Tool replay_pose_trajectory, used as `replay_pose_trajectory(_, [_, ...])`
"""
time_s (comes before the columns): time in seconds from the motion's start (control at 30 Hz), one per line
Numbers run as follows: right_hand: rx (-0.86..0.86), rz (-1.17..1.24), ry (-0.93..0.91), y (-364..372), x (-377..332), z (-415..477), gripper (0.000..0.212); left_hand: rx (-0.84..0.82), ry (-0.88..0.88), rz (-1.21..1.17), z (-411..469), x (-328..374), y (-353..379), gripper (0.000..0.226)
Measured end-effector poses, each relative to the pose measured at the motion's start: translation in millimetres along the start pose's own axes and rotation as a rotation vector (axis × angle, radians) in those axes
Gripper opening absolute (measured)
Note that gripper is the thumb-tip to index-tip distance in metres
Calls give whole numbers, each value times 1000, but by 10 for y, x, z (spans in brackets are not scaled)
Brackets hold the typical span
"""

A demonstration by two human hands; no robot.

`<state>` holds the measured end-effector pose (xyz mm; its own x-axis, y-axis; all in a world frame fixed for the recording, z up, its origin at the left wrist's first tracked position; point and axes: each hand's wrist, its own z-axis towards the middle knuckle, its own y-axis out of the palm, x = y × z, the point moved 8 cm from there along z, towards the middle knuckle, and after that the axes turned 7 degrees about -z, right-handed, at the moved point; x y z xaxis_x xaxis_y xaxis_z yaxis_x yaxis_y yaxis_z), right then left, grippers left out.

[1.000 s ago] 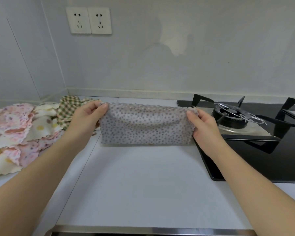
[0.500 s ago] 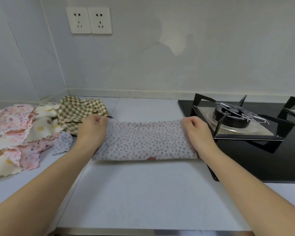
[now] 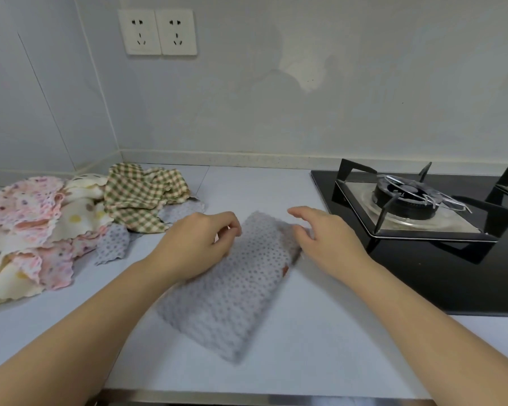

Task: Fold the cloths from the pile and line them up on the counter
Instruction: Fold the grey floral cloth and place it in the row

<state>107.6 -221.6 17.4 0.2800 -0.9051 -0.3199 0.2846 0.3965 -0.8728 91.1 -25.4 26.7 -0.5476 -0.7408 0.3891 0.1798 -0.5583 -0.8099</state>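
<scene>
While the grey dotted cloth [image 3: 229, 291] lies folded on the worktop [image 3: 320, 356], its long axis runs diagonally from beneath both hands toward the near edge. Left hand [image 3: 200, 244] fingers pinch its far corner; right hand [image 3: 323, 241] fingers, loosely spread, touch its right edge. Pile [image 3: 56, 224] lies leftward.

At frame centre we see a grey dotted cloth [image 3: 232, 291] lying slantwise on the white table [image 3: 320, 356], our left hand [image 3: 200, 244] pinching its upper edge, our right hand [image 3: 326, 241] touching its corner.
</scene>
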Motion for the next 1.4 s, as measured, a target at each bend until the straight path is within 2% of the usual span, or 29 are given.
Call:
replay_pose_trajectory(0.07, [20,25,-38,-14,-27,7,27,-8,-25,-87,7,12,-35,17])
replay_pose_trajectory(0.2, [-132,-37,-135,207,-94,-5,26,-119,-13,-109,-17,6,87,15])
replay_pose_trajectory(0.3, [-59,-40,-171,141,-107,11,32,-108,52,-94,-12,6,92,10])
replay_pose_trajectory(0.37, [-75,38,-212,123,-165,1,34,-225,56,-70,-26,-15,209,32])
replay_pose_trajectory(0.47, [-338,-53,-242,367,-200,-58,41,-577,-59,70,-175,-108,553,77])
replay_pose_trajectory(0.5, [-384,-101,-239,423,-181,-70,45,-608,-77,131,-206,-130,601,82])
replay_pose_trajectory(0.57, [-314,-71,-237,359,-186,-49,53,-551,-102,217,-201,-153,594,84])
replay_pose_trajectory(0.63, [-250,13,-249,275,-206,-53,53,-493,-127,245,-165,-145,573,83])
replay_pose_trajectory(0.73, [-385,-58,-307,407,-229,-109,48,-516,-257,211,-172,-205,623,76])
replay_pose_trajectory(0.77, [-360,-75,-306,406,-212,-100,48,-488,-293,210,-162,-224,615,74])
replay_pose_trajectory(0.83, [-194,10,-284,250,-197,-51,48,-351,-320,224,-121,-249,528,70])
replay_pose_trajectory(0.9, [-184,98,-303,188,-222,-56,46,-144,-226,266,-61,-135,339,58])
replay_pose_trajectory(0.97, [-315,45,-341,286,-256,-121,45,25,-49,180,-16,98,127,29])
replay_pose_trajectory(1.0, [-345,-4,-333,325,-237,-130,46,4,12,90,-7,199,86,18])
replay_pose_trajectory(1.07, [-279,-25,-288,294,-176,-83,49,-213,72,-2,-26,347,161,28])
replay_pose_trajectory(1.13, [-162,11,-274,173,-151,-39,56,-480,33,-42,-109,409,337,40])
replay_pose_trajectory(1.2, [-137,40,-276,125,-128,-40,61,-613,-1,-52,-166,417,440,40])
replay_pose_trajectory(1.3, [-248,44,-288,210,-118,-90,72,-589,25,-75,-131,411,428,21])
replay_pose_trajectory(1.4, [-331,38,-277,275,-94,-108,87,-527,-34,-191,-120,352,398,17])
